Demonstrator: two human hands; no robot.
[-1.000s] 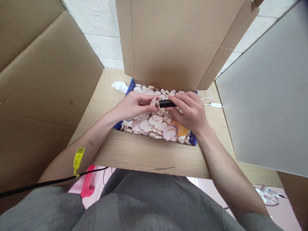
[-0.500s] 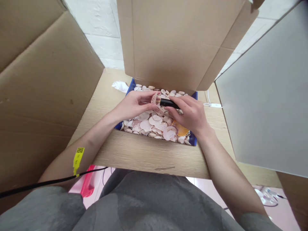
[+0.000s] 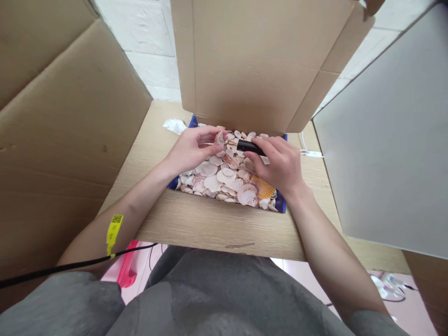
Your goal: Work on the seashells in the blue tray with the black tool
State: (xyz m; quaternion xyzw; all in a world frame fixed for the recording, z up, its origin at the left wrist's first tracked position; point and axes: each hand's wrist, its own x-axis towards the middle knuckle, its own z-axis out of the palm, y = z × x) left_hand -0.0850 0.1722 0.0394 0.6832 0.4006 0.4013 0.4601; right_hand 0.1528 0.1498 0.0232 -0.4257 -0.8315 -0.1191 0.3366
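Observation:
My left hand (image 3: 193,145) pinches a small pinkish seashell (image 3: 220,139) between thumb and fingers over the left part of a tray. My right hand (image 3: 278,161) is closed around a black cylindrical pen-like tool (image 3: 249,147) with a thin brass-coloured tip (image 3: 232,143). That tip points left at the held shell, with a small gap between the two. Beneath both hands, the blue-sided tray (image 3: 281,203) is filled with pale shells (image 3: 210,169). A large orange scallop shell (image 3: 263,187) lies at its front right.
A cardboard flap (image 3: 252,60) rises behind the tray, and a cardboard wall (image 3: 70,121) stands on the left. To the right is a grey panel (image 3: 381,135). Crumpled white paper (image 3: 175,125) and a white cable switch (image 3: 312,154) lie on the wooden table (image 3: 210,221).
The tool has drawn back to the right, and its tip has come away from the shell. My left hand has shifted slightly left and up, turning the shell.

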